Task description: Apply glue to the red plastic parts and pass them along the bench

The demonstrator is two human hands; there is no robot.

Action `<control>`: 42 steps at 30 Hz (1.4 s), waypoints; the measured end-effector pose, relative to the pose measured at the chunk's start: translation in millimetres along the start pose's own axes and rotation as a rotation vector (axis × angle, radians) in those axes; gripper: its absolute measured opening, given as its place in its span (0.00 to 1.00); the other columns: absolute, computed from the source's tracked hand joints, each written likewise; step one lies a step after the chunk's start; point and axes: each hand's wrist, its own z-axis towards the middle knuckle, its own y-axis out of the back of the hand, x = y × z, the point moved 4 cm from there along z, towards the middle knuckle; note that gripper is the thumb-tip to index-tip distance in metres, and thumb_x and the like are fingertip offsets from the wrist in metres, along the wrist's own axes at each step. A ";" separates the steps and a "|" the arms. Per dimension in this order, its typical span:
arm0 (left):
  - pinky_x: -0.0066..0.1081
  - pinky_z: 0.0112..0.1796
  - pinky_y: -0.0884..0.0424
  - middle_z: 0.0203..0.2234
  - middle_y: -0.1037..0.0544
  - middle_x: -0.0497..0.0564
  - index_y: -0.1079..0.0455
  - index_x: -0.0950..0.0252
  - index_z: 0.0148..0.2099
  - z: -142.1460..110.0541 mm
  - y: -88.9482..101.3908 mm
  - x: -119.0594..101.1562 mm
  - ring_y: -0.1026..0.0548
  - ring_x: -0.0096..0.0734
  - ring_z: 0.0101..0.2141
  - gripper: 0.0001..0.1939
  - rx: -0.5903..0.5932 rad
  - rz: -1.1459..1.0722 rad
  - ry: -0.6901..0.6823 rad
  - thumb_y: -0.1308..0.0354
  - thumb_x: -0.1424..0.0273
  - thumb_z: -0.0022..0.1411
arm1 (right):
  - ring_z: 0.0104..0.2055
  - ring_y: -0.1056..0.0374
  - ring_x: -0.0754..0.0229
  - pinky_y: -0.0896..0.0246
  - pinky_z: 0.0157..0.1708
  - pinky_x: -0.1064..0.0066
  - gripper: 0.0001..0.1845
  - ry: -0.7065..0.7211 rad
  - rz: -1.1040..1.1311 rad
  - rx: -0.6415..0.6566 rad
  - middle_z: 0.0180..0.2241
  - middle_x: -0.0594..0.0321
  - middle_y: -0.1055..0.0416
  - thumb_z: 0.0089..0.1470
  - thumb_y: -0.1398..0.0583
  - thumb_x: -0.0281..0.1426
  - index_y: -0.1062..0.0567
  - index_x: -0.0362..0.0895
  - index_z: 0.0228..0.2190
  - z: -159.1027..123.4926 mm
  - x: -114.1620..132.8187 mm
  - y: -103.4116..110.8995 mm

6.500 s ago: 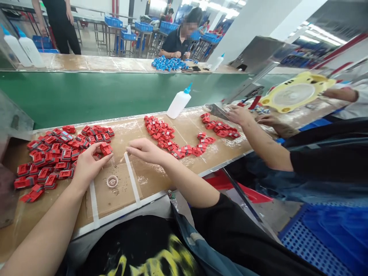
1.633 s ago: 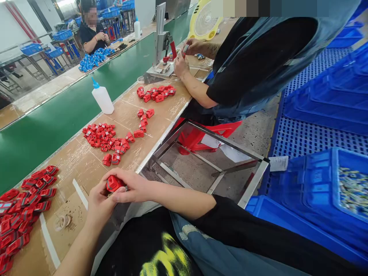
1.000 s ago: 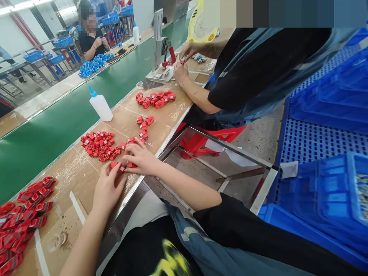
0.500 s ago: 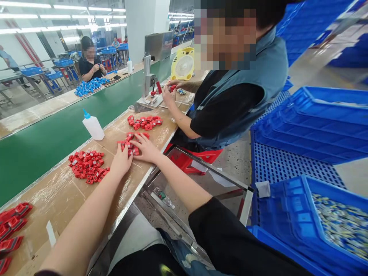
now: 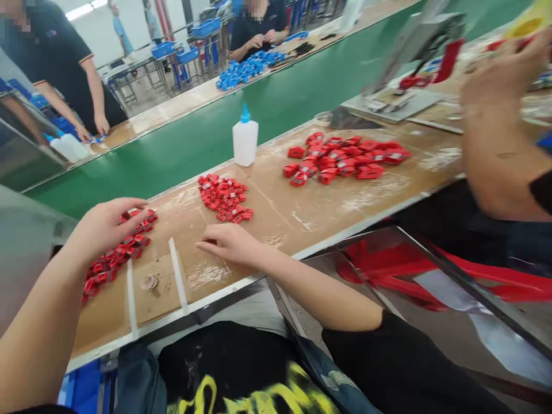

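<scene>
My left hand [image 5: 106, 224] lies palm down on a pile of small red parts [image 5: 116, 253] at the left of the wooden bench [image 5: 276, 213]. No part shows between its fingers. My right hand [image 5: 230, 242] rests on the bench with its fingertips near a tight heap of red parts [image 5: 224, 198] and holds nothing visible. Farther right lies a looser spread of larger red parts [image 5: 340, 161]. A co-worker's hand [image 5: 504, 75], blurred, is raised at the right edge.
A white glue bottle [image 5: 245, 138] with a blue nozzle stands at the bench's back edge, before a green conveyor belt [image 5: 185, 155]. White tape strips [image 5: 175, 270] and a small dish [image 5: 149, 282] lie near me. A metal press [image 5: 414, 75] stands at right.
The view has swung left. My hands have moved off the red cluster they covered, and my left hand now lies on the left pile. The far red spread looks larger.
</scene>
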 end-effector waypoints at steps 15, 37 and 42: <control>0.55 0.56 0.41 0.46 0.23 0.69 0.26 0.70 0.50 -53.0 -126.8 80.8 0.31 0.61 0.53 0.18 -0.071 0.307 0.042 0.41 0.61 0.67 | 0.28 0.36 0.61 0.58 0.28 0.69 0.26 0.074 -0.198 0.447 0.27 0.60 0.24 0.66 0.47 0.48 0.25 0.43 0.27 99.0 71.6 -125.8; 0.39 0.47 0.19 0.49 0.20 0.54 0.28 0.60 0.58 -110.9 -176.7 106.5 0.18 0.40 0.44 0.25 -0.164 -0.905 0.160 0.32 0.64 0.59 | 0.22 0.50 0.70 0.54 0.24 0.75 0.19 0.114 0.424 -0.001 0.18 0.71 0.46 0.60 0.42 0.35 0.37 0.43 0.19 102.9 40.6 -129.5; 0.41 0.47 0.19 0.47 0.19 0.52 0.27 0.59 0.56 -109.2 -174.0 105.8 0.17 0.41 0.43 0.24 -0.187 -0.916 0.183 0.30 0.62 0.57 | 0.23 0.48 0.69 0.51 0.27 0.74 0.20 -0.021 0.401 -0.228 0.19 0.71 0.45 0.62 0.42 0.37 0.36 0.43 0.20 108.3 27.5 -131.8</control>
